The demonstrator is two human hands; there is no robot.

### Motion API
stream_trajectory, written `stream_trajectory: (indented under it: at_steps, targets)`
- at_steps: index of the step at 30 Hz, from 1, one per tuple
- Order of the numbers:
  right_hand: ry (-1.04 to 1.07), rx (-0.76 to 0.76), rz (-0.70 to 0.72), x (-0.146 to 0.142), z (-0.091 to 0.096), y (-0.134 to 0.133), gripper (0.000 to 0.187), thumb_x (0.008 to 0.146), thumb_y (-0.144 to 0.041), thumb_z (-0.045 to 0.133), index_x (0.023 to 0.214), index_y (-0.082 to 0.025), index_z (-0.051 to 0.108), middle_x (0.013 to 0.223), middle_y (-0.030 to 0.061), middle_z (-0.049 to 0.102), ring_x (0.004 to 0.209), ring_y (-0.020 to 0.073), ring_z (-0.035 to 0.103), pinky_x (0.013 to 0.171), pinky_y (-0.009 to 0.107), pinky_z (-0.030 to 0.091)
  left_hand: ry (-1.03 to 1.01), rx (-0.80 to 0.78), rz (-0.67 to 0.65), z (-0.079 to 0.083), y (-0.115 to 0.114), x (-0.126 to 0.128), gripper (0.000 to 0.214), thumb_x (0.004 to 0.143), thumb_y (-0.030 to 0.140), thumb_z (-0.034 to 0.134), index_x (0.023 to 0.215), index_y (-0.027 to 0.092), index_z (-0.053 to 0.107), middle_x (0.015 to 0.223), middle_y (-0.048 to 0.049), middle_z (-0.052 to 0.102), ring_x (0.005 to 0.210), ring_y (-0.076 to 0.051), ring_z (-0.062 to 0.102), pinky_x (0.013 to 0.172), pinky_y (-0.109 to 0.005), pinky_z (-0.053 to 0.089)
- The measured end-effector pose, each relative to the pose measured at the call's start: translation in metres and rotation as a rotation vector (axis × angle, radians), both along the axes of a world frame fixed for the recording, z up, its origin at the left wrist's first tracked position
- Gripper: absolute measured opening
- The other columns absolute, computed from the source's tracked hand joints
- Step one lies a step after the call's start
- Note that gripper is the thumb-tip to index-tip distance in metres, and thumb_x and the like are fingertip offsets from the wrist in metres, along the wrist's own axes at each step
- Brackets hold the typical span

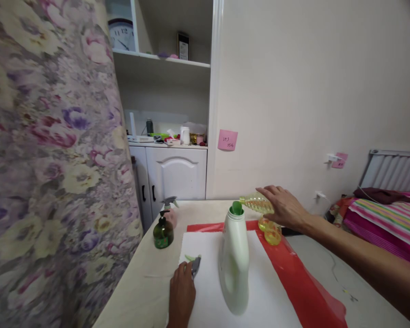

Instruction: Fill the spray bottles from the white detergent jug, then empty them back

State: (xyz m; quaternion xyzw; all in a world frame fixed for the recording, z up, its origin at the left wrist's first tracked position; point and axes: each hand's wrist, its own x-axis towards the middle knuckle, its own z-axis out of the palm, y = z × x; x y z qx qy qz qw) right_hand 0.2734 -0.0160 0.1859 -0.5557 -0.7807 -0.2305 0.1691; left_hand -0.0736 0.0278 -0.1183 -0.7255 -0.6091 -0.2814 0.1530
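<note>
My right hand (283, 207) is closed around a clear plastic bottle (256, 202) with yellowish contents, held nearly level. The bottle's mouth meets a green funnel-like piece (237, 208) in the neck of a pale green jug (235, 259), which stands upright on white paper (205, 241). My left hand (182, 291) rests at the paper's left edge, its fingers lying forward; its thumb is not clearly seen. Right beside its fingers lies a small grey tool (196, 266) of unclear kind, with a thin green piece (190, 257) just beyond it.
A dark green pump bottle (163, 234) and a pink spray bottle (171, 214) stand at the back left. Yellow-tinted clear containers (272, 235) sit on red plastic sheeting (304, 291) at right. A flowered curtain (64, 159) hangs left; a white cupboard (182, 175) stands behind.
</note>
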Motion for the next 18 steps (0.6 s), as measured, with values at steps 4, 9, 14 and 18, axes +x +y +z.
stream_trajectory:
  at_steps: [4, 9, 14, 18]
  targets:
    - [-0.038, 0.001, -0.011, -0.0013, 0.002, 0.0004, 0.074, 0.071, -0.03, 0.069, 0.138, -0.024, 0.041, 0.126, 0.0126, 0.056, 0.109, 0.0326, 0.052, 0.088, 0.044, 0.045, 0.001, -0.012, 0.008, 0.0003, -0.0006, 0.0008, 0.044, 0.08, -0.002, 0.045, 0.114, 0.017, 0.065, 0.113, -0.0073, 0.064, 0.103, -0.021, 0.061, 0.083, -0.03, 0.046]
    - [-0.065, 0.008, 0.0, -0.0026, 0.0041, -0.0004, 0.073, 0.072, -0.029, 0.068, 0.138, -0.023, 0.04, 0.128, 0.0131, 0.055, 0.109, 0.033, 0.052, 0.087, 0.044, 0.044, 0.002, -0.032, 0.017, 0.0012, -0.0012, 0.002, 0.042, 0.082, -0.001, 0.045, 0.115, 0.017, 0.065, 0.115, -0.008, 0.064, 0.105, -0.021, 0.06, 0.086, -0.03, 0.044]
    - [-0.085, 0.019, 0.01, -0.0044, 0.0068, -0.0017, 0.074, 0.071, -0.028, 0.068, 0.139, -0.025, 0.04, 0.128, 0.013, 0.055, 0.11, 0.0339, 0.051, 0.086, 0.044, 0.044, 0.0, -0.042, 0.012, 0.0028, -0.0013, 0.0019, 0.042, 0.081, -0.001, 0.048, 0.114, 0.019, 0.064, 0.114, -0.0069, 0.065, 0.104, -0.02, 0.06, 0.086, -0.029, 0.043]
    - [-0.089, 0.022, 0.013, -0.0055, 0.0092, -0.0028, 0.075, 0.071, -0.026, 0.068, 0.139, -0.025, 0.039, 0.128, 0.0131, 0.055, 0.112, 0.034, 0.05, 0.088, 0.044, 0.043, -0.005, -0.046, 0.002, 0.0037, -0.0019, 0.0019, 0.044, 0.08, -0.002, 0.048, 0.115, 0.018, 0.064, 0.114, -0.007, 0.065, 0.105, -0.02, 0.06, 0.085, -0.029, 0.043]
